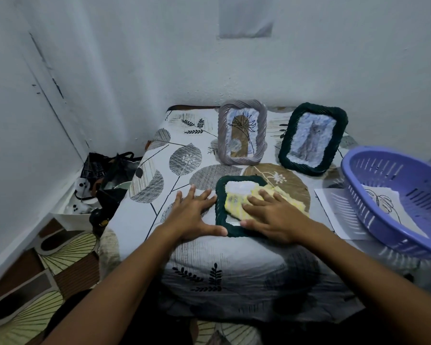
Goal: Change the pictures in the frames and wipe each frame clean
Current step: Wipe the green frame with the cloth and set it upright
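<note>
Frame point(222, 207) lies flat on the worktop point(159, 175), left hand point(194, 215) spread bracing it, right hand point(269, 215) flat pressing cloth point(237, 206); advise overlapping strokes into corners.

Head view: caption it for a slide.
Right hand presses yellow cloth on flat dark green frame; left hand steadies it.

Home room: leaf-print tablecloth point(159, 175), plastic basket point(393, 195), patterned floor point(47, 265).
</note>
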Demonstrator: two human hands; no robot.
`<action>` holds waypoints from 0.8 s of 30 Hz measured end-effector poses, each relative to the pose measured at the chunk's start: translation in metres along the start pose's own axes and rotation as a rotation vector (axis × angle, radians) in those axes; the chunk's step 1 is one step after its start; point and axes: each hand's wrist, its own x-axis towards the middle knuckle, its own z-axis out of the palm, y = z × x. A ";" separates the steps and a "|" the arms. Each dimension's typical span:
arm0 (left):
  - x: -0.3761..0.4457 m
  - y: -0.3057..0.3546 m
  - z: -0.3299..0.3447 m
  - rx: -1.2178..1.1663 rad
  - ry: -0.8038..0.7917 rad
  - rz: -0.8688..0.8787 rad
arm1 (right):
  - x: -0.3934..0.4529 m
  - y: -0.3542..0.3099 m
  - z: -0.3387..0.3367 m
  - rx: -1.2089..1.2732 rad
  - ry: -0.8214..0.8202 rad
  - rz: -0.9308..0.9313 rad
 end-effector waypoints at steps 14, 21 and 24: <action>-0.007 0.011 -0.014 -0.010 -0.090 -0.025 | -0.017 0.011 -0.038 0.141 0.074 0.077; -0.021 0.027 -0.038 -0.947 0.238 -0.046 | -0.018 0.009 -0.073 1.432 0.153 0.099; -0.028 0.032 -0.047 -1.400 0.193 -0.212 | 0.001 -0.015 -0.061 1.828 0.119 0.017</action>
